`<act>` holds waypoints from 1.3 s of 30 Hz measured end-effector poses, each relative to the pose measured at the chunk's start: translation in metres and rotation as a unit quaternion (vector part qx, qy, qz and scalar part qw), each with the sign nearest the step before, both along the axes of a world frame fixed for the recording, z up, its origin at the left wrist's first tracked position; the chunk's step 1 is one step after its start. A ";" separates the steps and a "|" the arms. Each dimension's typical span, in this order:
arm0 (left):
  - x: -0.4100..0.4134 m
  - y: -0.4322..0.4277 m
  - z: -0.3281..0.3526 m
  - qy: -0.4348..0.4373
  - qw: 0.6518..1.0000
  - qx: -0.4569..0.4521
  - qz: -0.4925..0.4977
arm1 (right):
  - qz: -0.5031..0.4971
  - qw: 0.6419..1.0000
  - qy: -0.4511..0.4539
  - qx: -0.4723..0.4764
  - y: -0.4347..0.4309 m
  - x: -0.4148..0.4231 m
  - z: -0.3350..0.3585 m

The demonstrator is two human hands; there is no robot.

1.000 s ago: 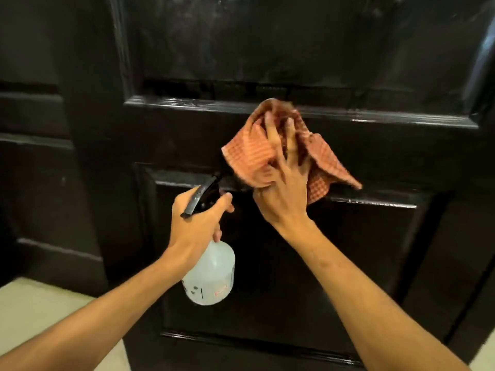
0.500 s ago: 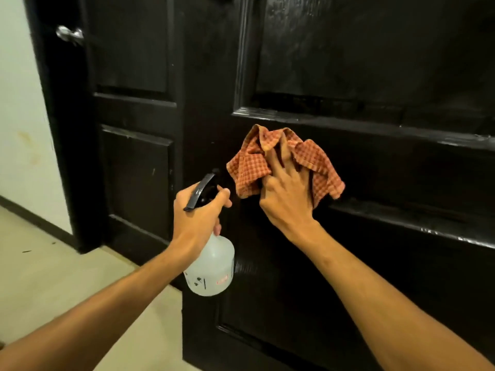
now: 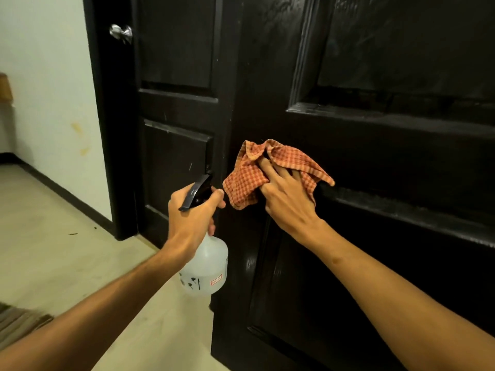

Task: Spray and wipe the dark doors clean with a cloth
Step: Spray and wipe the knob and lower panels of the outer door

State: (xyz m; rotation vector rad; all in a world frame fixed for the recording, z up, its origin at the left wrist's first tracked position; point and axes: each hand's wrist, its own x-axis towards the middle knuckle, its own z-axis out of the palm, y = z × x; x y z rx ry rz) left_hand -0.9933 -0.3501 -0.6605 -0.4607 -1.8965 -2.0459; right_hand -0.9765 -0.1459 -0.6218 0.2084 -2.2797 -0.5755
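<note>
Across the whole right side, close up: the near dark door, glossy and panelled. Farther back on the left, a second dark door, next to a pale wall and above a light floor. Just beside the near door's edge, a clear spray bottle held upright, left hand wrapped round its neck under the black trigger head. Bunched against the near door's middle rail, an orange checked cloth, pressed there by the right hand with fingers stretched out over it. High at the far door's left edge, a metal knob.
</note>
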 end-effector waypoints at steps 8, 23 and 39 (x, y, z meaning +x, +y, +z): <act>-0.021 0.003 0.077 -0.004 1.000 -0.004 0.000 | 0.062 0.990 0.082 -0.098 -0.017 -0.005 0.074; -0.010 -0.032 0.327 -0.054 0.998 0.007 0.006 | 0.217 0.947 0.033 -0.233 -0.061 -0.018 0.359; 0.027 -0.047 0.421 -0.153 0.981 -0.096 -0.069 | 0.018 0.746 -0.146 -0.649 -0.073 0.085 0.346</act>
